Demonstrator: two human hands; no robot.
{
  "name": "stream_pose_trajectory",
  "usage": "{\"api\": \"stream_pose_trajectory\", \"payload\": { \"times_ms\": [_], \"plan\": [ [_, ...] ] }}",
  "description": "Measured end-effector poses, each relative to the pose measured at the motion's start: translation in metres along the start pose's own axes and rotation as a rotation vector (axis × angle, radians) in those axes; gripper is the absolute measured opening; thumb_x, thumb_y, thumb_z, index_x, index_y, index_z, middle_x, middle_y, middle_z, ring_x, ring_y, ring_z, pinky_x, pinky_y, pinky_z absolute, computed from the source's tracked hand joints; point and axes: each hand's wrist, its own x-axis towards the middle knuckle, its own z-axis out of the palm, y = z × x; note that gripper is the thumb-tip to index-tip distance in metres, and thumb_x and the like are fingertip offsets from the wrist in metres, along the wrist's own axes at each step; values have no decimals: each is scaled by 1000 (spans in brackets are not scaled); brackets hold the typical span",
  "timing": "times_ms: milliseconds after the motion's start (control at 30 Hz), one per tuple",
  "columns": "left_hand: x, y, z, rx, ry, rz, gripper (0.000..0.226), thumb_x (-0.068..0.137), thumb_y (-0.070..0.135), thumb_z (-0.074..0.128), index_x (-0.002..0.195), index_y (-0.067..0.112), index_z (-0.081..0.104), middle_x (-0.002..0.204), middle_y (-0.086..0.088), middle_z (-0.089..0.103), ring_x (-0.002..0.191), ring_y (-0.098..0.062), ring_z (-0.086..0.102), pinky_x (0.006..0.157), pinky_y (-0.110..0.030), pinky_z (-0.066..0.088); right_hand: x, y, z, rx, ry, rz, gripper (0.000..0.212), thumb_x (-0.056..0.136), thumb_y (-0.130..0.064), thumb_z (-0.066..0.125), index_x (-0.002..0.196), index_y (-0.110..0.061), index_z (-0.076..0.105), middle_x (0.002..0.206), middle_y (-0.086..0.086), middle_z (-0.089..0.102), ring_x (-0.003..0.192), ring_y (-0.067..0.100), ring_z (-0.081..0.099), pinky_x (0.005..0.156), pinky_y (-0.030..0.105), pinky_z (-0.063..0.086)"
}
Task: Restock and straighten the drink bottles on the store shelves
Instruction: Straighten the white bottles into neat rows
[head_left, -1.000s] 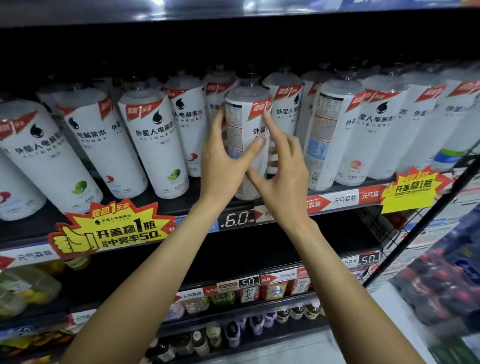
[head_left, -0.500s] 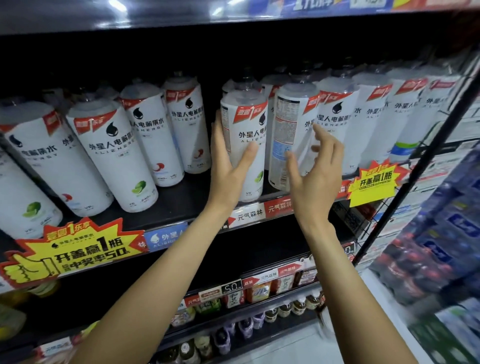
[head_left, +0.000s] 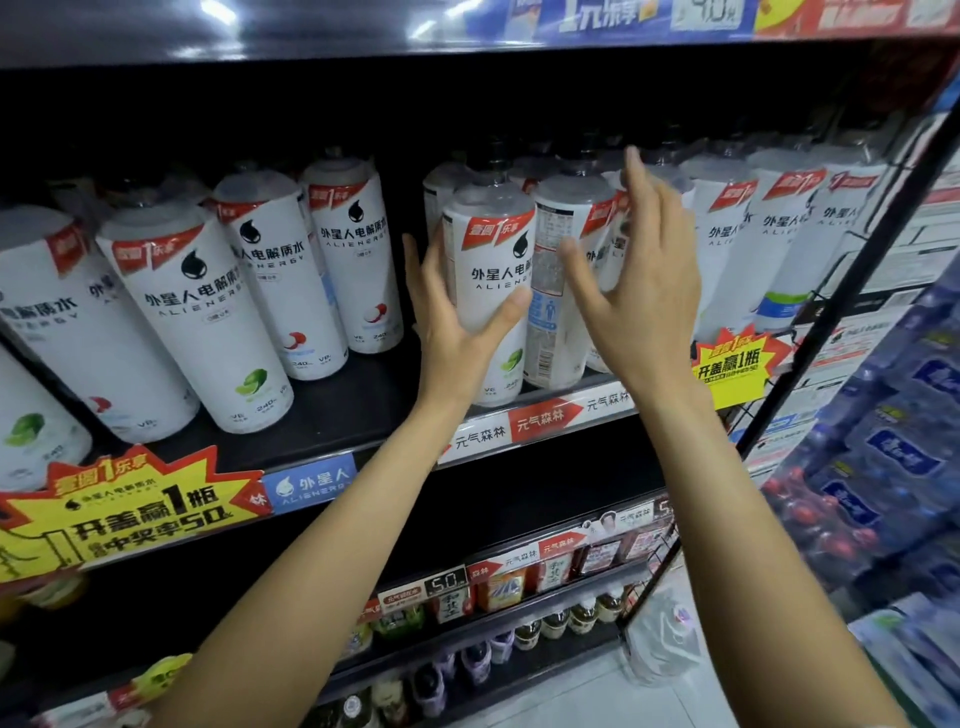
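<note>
The white bottle (head_left: 491, 291) reads "外星人电解" over "ALIENERGY", the shelf-edge strip (head_left: 540, 422) reads "元气森林", the blue tag (head_left: 311, 486) "外星人 ALIENERGY", the yellow starburst sign (head_left: 130, 512) "开盖赢1瓶", and a lower price tag (head_left: 448, 581) "5.0".

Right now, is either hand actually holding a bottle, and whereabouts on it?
The left hand grips the front white bottle around its middle, thumb across the label. The right hand holds nothing, fingers spread.

Both hands (head_left: 457, 322) (head_left: 641, 291) raised, fingers spread.
</note>
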Motion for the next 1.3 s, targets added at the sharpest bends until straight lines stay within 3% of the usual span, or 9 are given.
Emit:
{"api": "stream_pose_trajectory", "payload": {
  "times_ms": [100,200,300,400,567,867,1000,1167,1300],
  "plan": [
    [5,1,-5,6,-16,-13,86,70,43,74,136,34,21,140,6,42,130,-7,44,107,-37,42,21,-2,-5,-35,-174,-41,73,93,-42,53,150,-8,22,143,7,45,109,20,55,69,23,34],
    [9,0,-6,-5,-35,-24,88,68,45,76,136,36,22,144,-4,41,130,-16,46,106,-46,43,29,-1,-4,-9,-242,12,79,90,-45,58,151,-12,21,140,5,49,111,21,57,71,28,37],
    [8,0,-4,-36,-16,-30,96,68,44,75,144,25,20,145,-4,40,130,-13,46,106,-42,43,28,-7,-2,-9,-145,66,77,84,-46,65,144,-11,33,141,2,49,123,20,50,83,29,40],
    [8,-1,-5,-69,-3,-47,101,66,44,75,146,18,19,146,-5,39,130,-13,46,108,-41,42,29,-10,1,-6,-118,102,79,80,-54,67,141,-13,37,133,3,52,112,21,54,72,26,35],
    [9,-2,-6,-8,-41,-84,102,62,65,76,143,29,25,148,-5,38,133,-18,43,109,-47,39,33,1,-4,138,-147,95,61,91,-51,54,139,-13,44,129,5,54,110,18,53,78,19,32],
    [5,13,-11,129,-83,-78,92,73,53,68,148,27,21,151,4,34,137,-7,35,114,-41,32,30,-6,-2,129,-135,145,54,94,-45,53,137,-12,47,128,7,54,108,18,53,74,15,27],
    [0,16,-29,319,-83,-20,92,79,57,65,151,32,13,158,9,19,145,-8,19,119,-40,22,10,-10,-2,233,-11,150,49,95,-41,53,133,-9,51,127,9,55,88,6,52,70,6,31],
    [2,16,-76,746,260,349,65,87,31,62,142,11,35,141,-13,46,129,-18,38,108,-10,24,-36,-34,4,372,74,122,29,97,-21,52,121,-6,56,120,10,55,68,-4,52,54,10,42],
    [30,10,-107,1279,346,576,67,79,27,67,138,13,37,138,-19,48,128,-32,32,108,-44,30,-50,-71,23,428,-96,-56,27,91,-9,49,116,-5,58,112,8,56,81,4,54,64,12,44]
  ]
}}
